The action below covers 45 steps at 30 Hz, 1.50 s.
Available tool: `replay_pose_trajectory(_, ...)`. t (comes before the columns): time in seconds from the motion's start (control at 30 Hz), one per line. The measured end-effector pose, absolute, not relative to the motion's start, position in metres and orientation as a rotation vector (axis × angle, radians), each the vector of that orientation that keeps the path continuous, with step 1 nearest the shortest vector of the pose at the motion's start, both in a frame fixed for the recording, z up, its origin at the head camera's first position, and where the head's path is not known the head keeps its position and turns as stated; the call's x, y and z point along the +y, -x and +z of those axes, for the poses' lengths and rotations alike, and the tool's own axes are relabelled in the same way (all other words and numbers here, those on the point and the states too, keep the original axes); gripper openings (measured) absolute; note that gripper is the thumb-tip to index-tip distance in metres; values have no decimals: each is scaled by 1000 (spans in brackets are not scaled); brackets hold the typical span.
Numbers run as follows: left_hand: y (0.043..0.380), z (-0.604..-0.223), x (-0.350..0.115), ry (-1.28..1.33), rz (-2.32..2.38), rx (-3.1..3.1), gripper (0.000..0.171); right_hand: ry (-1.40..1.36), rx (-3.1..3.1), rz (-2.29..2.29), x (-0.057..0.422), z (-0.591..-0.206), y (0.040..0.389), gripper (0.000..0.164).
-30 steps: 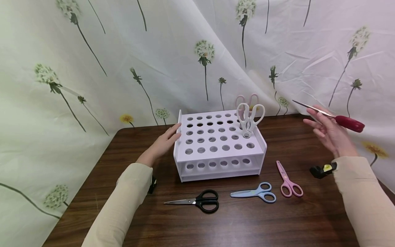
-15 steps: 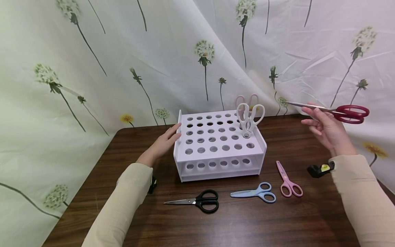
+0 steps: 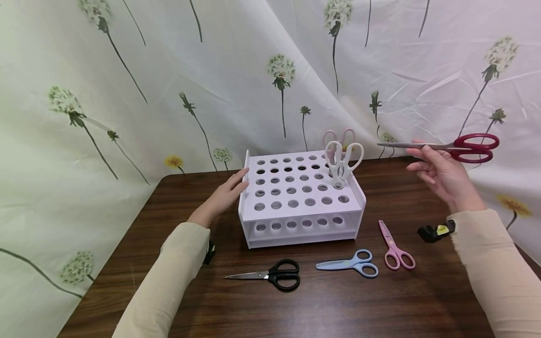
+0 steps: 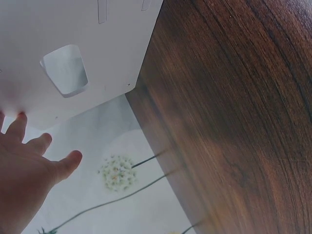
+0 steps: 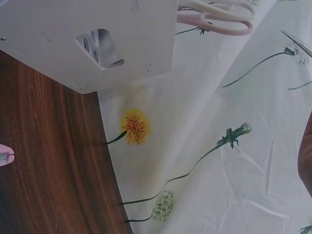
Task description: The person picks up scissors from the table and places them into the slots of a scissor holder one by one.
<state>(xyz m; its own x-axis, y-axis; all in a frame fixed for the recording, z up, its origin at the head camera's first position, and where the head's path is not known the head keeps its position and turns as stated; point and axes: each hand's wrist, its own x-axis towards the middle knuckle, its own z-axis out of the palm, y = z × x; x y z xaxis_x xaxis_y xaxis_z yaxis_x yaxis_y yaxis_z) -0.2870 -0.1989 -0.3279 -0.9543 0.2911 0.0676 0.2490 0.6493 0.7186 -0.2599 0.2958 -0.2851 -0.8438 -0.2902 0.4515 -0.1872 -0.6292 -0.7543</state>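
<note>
At the right, above the table, my right hand (image 3: 450,180) pinches a pair of red-handled scissors (image 3: 459,149) near the pivot. Their blades point left and lie about level; in the right wrist view only the blade tip (image 5: 296,41) shows. My left hand (image 3: 221,197) rests its fingertips against the left side of a white rack (image 3: 302,213) with rows of round holes. The left wrist view shows that hand (image 4: 27,161) with spread fingers at the side panel (image 4: 109,53). White-handled scissors (image 3: 336,168) stand in a hole at the rack's right, with pink-handled scissors (image 3: 352,135) behind.
On the wooden table (image 3: 329,310), in front of the rack, lie black-handled scissors (image 3: 272,277) and blue scissors (image 3: 348,265). Pink scissors (image 3: 392,246) lie to the rack's right. A flower-printed cloth (image 3: 236,70) hangs behind the table.
The red-handled scissors have moved left with my right hand. They have turned so that both handle loops show and the blades lie more level. My left hand stays at the rack.
</note>
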Motion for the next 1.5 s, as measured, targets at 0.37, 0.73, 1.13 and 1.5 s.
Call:
replay_pose_trajectory(0.37, 289, -330, -200, -463, 1209, 2808, 58, 883, 1485, -2532, 286, -283, 258, 32)
replay_pose_trajectory(0.73, 288, -328, -200, -460, 1210, 2806, 57, 879, 1614, -2441, 276, -283, 257, 32)
replay_pose_trajectory(1.13, 288, -329, -201, -469, 1219, 2799, 58, 904, 1741, -2329, 265, -285, 256, 30)
replay_pose_trajectory(1.5, 286, -328, -201, -459, 1223, 2795, 57, 907, 1869, -2243, 260, -288, 257, 25)
